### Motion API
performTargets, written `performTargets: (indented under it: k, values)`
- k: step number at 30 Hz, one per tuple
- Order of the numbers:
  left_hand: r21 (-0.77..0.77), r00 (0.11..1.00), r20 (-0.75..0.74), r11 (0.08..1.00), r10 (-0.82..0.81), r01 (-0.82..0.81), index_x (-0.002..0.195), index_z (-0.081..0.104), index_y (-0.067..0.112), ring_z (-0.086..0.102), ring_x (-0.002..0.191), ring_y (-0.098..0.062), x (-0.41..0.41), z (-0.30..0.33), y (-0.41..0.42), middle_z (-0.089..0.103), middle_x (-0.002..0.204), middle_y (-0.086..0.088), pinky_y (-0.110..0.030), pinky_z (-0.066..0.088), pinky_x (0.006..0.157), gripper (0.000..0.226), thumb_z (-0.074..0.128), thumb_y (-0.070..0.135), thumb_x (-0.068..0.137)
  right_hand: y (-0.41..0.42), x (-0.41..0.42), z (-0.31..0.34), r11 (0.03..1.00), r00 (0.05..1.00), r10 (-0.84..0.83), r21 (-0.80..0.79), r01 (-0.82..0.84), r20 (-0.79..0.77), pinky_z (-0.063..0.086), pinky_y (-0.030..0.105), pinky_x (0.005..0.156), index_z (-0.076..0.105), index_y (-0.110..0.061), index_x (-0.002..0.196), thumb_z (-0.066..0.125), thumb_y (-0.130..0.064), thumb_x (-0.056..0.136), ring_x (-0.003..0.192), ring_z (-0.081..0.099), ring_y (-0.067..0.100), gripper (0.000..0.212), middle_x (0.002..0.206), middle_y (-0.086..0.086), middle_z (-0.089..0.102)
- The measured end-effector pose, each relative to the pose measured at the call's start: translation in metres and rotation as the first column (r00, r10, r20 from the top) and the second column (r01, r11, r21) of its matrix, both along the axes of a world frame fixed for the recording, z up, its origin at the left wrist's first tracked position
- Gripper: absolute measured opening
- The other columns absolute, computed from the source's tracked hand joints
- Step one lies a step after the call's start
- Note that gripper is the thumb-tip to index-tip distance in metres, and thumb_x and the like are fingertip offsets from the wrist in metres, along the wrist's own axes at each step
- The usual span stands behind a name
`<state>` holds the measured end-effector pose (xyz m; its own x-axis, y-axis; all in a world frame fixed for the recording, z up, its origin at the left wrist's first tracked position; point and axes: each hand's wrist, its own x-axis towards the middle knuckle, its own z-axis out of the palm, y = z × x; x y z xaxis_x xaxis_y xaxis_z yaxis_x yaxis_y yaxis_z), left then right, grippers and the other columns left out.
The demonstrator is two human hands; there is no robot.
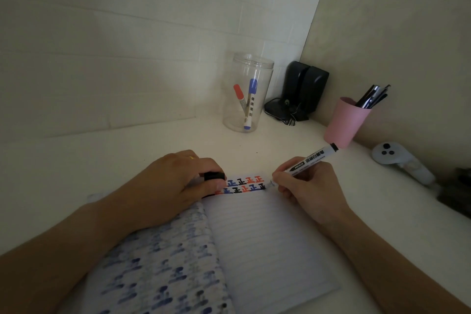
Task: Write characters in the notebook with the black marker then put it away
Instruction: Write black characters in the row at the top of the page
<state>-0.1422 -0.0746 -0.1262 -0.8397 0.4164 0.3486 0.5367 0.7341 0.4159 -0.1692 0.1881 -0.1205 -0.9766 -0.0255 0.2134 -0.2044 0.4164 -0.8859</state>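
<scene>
An open notebook lies on the white desk, its lined right page showing and a blue-patterned cover folded to the left. Two rows of red, blue and black characters run along the page's top. My right hand grips the uncapped black marker, its tip touching the page at the right end of the lower row. My left hand rests on the notebook's top left corner and pinches the black cap.
A clear plastic jar with a red and a blue marker stands at the back. To its right are black speakers, a pink cup of pens, and a white controller by the right wall.
</scene>
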Motion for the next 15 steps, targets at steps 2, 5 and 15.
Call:
performTargets:
  k: [2,5,15]
  values:
    - [-0.004,1.000,0.000,1.000,-0.002,0.002,0.108,0.067,0.037,0.061,0.096,-0.006,0.000,0.000,0.000,0.072,0.099,0.017,-0.036,0.052,0.083,0.025,0.049,0.051,0.099,0.001,-0.002,-0.001,0.999,0.999,-0.039,0.002,0.039,0.003,0.052,0.022,0.057,0.075,-0.010,0.072,0.072,-0.008,0.079,0.053,0.062,0.006,0.007,0.056,-0.003,0.070]
    - [-0.016,1.000,-0.004,1.000,0.007,-0.007,0.108,0.068,0.036,0.061,0.096,-0.006,0.001,0.001,0.000,0.072,0.099,0.017,-0.035,0.051,0.083,0.026,0.049,0.050,0.099,0.001,-0.003,-0.002,0.999,0.999,-0.052,0.016,0.052,-0.002,0.050,0.021,0.056,0.073,-0.011,0.072,0.071,-0.009,0.078,0.054,0.061,0.004,0.007,0.056,-0.004,0.069]
    - [-0.052,0.997,-0.026,0.996,0.066,-0.067,0.108,0.063,0.038,0.060,0.084,-0.006,0.010,0.008,0.003,0.067,0.090,0.011,-0.034,0.051,0.078,0.033,0.039,0.058,0.099,-0.018,-0.010,0.029,0.926,0.993,-0.047,-0.369,0.083,0.104,0.054,0.029,0.057,0.074,-0.005,0.097,0.077,-0.014,0.084,0.064,0.067,0.018,0.016,0.078,0.012,0.076]
